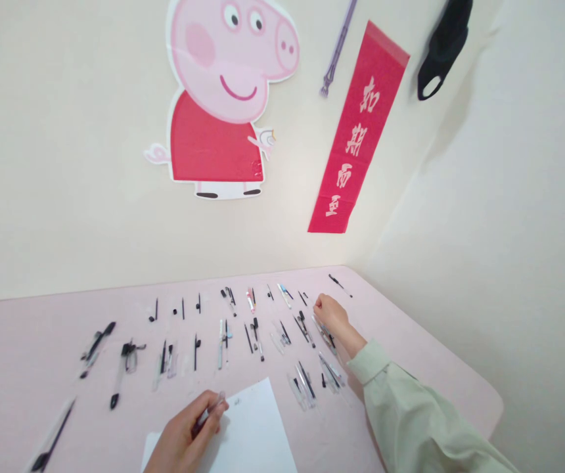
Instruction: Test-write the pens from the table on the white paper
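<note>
My left hand (186, 430) is closed around a pen (215, 405) with a see-through barrel, above the left part of a white sheet of paper (250, 430). A small dark scribble shows near the top of the sheet. Farther off on the right, my right hand (332, 314) is curled low over the table, its fingers pressed together; what they hold, if anything, is hidden. Just below that hand lies a group of pen parts (324, 334), partly covered by it. Another group with dark rods (301, 327) lies to its left.
The pink table (129, 430) carries rows of taken-apart pens, such as clear tubes with a dark refill (306, 380) and a black cap (114, 401). A black pen (340, 285) lies near the far right corner. Walls stand behind and to the right.
</note>
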### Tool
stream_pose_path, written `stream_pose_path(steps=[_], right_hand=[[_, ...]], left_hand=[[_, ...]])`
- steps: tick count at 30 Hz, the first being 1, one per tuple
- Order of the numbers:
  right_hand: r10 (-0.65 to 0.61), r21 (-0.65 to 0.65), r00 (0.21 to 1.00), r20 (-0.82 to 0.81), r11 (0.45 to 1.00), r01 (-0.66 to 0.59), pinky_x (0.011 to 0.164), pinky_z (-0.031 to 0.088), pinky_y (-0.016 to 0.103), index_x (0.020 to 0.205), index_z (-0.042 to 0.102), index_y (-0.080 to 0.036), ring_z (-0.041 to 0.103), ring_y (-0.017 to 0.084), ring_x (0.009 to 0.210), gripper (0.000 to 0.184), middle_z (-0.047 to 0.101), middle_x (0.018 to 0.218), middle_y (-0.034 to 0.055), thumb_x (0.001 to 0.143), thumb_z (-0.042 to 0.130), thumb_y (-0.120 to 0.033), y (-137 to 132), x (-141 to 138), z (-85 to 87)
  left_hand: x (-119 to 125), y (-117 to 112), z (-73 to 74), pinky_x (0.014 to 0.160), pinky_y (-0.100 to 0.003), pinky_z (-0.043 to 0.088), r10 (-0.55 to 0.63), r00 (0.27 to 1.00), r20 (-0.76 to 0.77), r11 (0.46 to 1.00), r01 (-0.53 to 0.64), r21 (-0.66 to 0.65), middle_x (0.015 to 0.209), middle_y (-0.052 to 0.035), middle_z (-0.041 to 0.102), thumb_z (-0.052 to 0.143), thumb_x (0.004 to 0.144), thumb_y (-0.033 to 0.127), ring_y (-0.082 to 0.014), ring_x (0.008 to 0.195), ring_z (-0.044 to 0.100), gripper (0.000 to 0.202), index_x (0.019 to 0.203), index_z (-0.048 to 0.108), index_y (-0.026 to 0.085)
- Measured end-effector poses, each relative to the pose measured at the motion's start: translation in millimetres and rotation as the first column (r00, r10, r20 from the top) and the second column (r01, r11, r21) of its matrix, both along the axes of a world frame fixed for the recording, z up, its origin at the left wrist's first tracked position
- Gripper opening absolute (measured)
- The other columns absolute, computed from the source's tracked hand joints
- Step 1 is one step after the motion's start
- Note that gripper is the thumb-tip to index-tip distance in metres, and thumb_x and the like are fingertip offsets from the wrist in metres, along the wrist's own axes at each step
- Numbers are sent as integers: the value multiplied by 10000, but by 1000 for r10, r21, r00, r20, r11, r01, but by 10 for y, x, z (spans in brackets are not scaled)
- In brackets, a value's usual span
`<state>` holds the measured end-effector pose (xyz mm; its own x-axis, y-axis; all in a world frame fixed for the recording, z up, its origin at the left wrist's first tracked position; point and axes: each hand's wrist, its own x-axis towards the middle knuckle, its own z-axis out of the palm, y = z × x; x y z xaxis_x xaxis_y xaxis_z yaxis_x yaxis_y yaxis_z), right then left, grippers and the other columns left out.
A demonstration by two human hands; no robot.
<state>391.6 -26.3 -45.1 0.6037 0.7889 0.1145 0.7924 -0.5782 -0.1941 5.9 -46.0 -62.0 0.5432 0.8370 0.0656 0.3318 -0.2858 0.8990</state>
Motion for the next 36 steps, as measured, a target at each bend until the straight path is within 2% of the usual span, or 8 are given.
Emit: stream_pose_path(steps=[5,9,15,21,24,26,31,36], right_hand=[[-73,23,997,15,997,73,599,310,256,1050,571,-178,595,180,829,209,613,1043,91,857,534,-250,-26,62,-41],[-82,27,996,-28,996,83,606,324,256,958,602,-171,595,183,787,147,613,974,88,839,547,-237,-14,88,-51],[-24,113,993,-117,993,37,633,349,255,882,596,-146,585,187,806,143,625,921,100,862,454,-148,-40,-69,216],[346,173,886,-310,937,-305,617,389,194,804,597,-192,591,119,708,30,657,763,-22,821,572,-193,-318,-1032,377],[582,193,672,-458,803,-564,555,347,190,830,604,-214,571,105,617,39,648,696,-44,804,614,-242,-595,-1675,276],[615,170,662,-429,774,-610,567,338,205,863,601,-229,581,120,633,89,666,720,-35,802,627,-289,-753,-1979,212],[669,-27,713,-211,725,-688,582,347,256,877,588,-214,635,199,704,107,709,820,31,812,593,-299,-933,-2230,173],[682,-152,711,-171,695,-703,590,356,270,916,582,-200,647,223,731,124,717,872,59,834,571,-292,-980,-2222,185]], left_hand=[[-2,-2,-31,543,-214,410,20,1000,-24,999,-20,-29,577,58,456,483,847,574,-139,546,472,387,697,539,221],[2,-8,0,546,-222,412,24,999,-23,996,-26,-83,580,65,464,451,859,577,-135,526,473,388,700,497,225],[-8,-2,-41,555,-230,397,38,999,-28,997,-40,-71,548,69,439,426,874,579,-135,516,448,417,648,430,229],[-11,22,-37,572,-237,409,28,999,-30,999,-29,-29,573,43,471,391,889,584,-149,565,493,471,603,467,217],[-7,28,17,603,-245,450,-10,1000,8,999,10,-35,634,26,555,448,868,568,-169,629,558,410,710,584,215],[-11,37,14,675,-268,491,-12,1000,27,998,13,-54,717,6,632,500,848,547,-195,718,612,361,846,638,214],[-38,73,-142,826,-367,524,137,989,55,990,-136,-25,939,-59,697,567,791,513,-258,895,648,380,997,661,208],[-34,33,-144,800,-395,534,102,992,77,994,-104,28,958,-75,680,500,797,313,-255,889,649,270,994,650,204]])
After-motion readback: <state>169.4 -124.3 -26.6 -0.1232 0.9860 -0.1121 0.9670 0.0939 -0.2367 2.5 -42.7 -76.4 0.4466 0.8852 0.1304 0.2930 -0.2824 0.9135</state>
